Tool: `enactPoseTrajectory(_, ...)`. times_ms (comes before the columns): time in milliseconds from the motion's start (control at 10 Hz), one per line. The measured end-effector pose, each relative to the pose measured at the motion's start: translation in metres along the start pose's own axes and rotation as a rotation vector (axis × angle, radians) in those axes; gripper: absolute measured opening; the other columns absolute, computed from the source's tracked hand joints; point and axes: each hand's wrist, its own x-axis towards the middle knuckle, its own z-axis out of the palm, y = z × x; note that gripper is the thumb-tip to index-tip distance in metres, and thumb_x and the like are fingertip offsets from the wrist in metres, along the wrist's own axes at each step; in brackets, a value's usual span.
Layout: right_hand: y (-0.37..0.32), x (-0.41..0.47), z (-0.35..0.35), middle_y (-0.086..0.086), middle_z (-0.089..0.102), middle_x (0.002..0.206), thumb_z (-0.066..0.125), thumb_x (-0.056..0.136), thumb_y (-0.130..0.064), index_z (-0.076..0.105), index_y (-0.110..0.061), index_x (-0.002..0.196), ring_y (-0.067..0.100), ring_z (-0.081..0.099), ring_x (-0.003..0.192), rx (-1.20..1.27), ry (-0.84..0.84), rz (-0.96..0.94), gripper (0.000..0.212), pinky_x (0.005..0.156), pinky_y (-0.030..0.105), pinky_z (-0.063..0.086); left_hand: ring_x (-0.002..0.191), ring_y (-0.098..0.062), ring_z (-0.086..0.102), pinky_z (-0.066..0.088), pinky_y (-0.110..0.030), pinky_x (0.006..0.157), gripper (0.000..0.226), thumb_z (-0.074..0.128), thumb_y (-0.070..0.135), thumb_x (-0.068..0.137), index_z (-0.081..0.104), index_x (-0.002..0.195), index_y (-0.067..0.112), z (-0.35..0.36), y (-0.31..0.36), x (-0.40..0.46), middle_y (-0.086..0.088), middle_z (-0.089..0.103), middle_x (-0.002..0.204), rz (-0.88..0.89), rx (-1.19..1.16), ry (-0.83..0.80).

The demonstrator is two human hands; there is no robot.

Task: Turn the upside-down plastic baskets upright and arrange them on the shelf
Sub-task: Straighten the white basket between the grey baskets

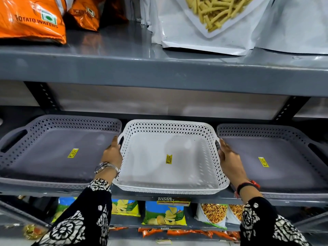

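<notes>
Three shallow perforated plastic baskets stand upright side by side on the grey metal shelf. The white basket is in the middle, its front edge slightly overhanging the shelf. My left hand grips its left handle and my right hand grips its right handle. A grey basket sits to the left and another grey basket to the right. Each basket carries a yellow price sticker inside.
The shelf above holds orange potato wafer bags and white snack pouches. Below are chip packets and mixed snack bags. Black perforated uprights stand behind the baskets.
</notes>
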Motion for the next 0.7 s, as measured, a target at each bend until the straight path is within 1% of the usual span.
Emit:
enactPoseTrajectory(100, 0.0, 0.001, 0.0, 0.019, 0.045, 0.141, 0.037, 0.094, -0.006, 0.035, -0.005, 0.138, 0.036, 0.047, 0.125, -0.001, -0.018, 0.007, 0.045, 0.108, 0.039, 0.034, 0.114, -0.046, 0.054, 0.043, -0.046, 0.096, 0.052, 0.036, 0.001, 0.094, 0.027, 0.145, 0.011, -0.001, 0.0, 0.0, -0.03, 0.057, 0.126, 0.0, -0.013, -0.011)
enactPoseTrajectory(200, -0.003, 0.001, -0.002, 0.023, 0.047, 0.138, 0.035, 0.094, -0.006, 0.031, -0.005, 0.139, 0.04, 0.048, 0.121, -0.008, -0.037, 0.027, 0.046, 0.102, 0.042, 0.04, 0.11, -0.046, 0.056, 0.045, -0.049, 0.094, 0.053, 0.029, 0.005, 0.097, 0.017, 0.148, 0.011, -0.003, -0.001, 0.0, -0.033, 0.057, 0.123, 0.015, -0.039, -0.038)
enactPoseTrajectory(300, -0.006, 0.001, -0.004, 0.026, 0.048, 0.134, 0.035, 0.094, -0.008, 0.024, -0.007, 0.142, 0.043, 0.051, 0.114, -0.024, -0.067, 0.047, 0.049, 0.095, 0.046, 0.043, 0.11, -0.045, 0.057, 0.045, -0.049, 0.095, 0.053, 0.029, 0.005, 0.097, 0.015, 0.149, 0.009, -0.005, -0.001, -0.002, -0.032, 0.057, 0.123, 0.029, -0.019, -0.057)
enactPoseTrajectory(400, -0.009, -0.001, -0.008, 0.024, 0.044, 0.138, 0.036, 0.095, -0.016, 0.019, -0.01, 0.143, 0.044, 0.05, 0.116, -0.109, -0.101, 0.04, 0.052, 0.09, 0.052, 0.045, 0.11, -0.043, 0.057, 0.046, -0.047, 0.092, 0.052, 0.03, 0.011, 0.099, 0.015, 0.148, 0.004, -0.008, 0.001, -0.001, -0.031, 0.056, 0.123, 0.043, 0.006, -0.068)
enactPoseTrajectory(500, -0.012, -0.004, -0.014, 0.019, 0.04, 0.144, 0.035, 0.095, -0.022, 0.023, -0.011, 0.142, 0.04, 0.043, 0.125, -0.186, -0.088, 0.021, 0.05, 0.094, 0.051, 0.043, 0.113, -0.043, 0.055, 0.046, -0.045, 0.092, 0.052, 0.032, 0.015, 0.098, 0.017, 0.147, 0.002, -0.013, 0.001, 0.0, -0.029, 0.053, 0.129, 0.066, 0.032, -0.014)
enactPoseTrajectory(600, -0.02, -0.016, -0.026, 0.013, 0.029, 0.152, 0.032, 0.096, -0.026, 0.024, -0.009, 0.142, 0.03, 0.027, 0.139, -0.232, -0.036, -0.001, 0.05, 0.111, 0.044, 0.029, 0.134, -0.039, 0.036, 0.03, -0.045, 0.11, 0.054, 0.036, 0.02, 0.096, 0.024, 0.145, 0.0, -0.023, 0.003, -0.014, -0.026, 0.037, 0.146, 0.195, 0.1, 0.132)
enactPoseTrajectory(700, -0.024, -0.027, -0.032, 0.011, 0.024, 0.154, 0.03, 0.097, -0.027, 0.023, -0.008, 0.143, 0.025, 0.02, 0.142, -0.232, 0.033, -0.077, 0.05, 0.117, 0.038, 0.017, 0.144, -0.033, 0.02, 0.013, -0.043, 0.119, 0.058, 0.03, 0.031, 0.095, 0.024, 0.145, 0.003, -0.029, 0.006, -0.03, -0.019, 0.024, 0.155, 0.306, 0.141, 0.251)
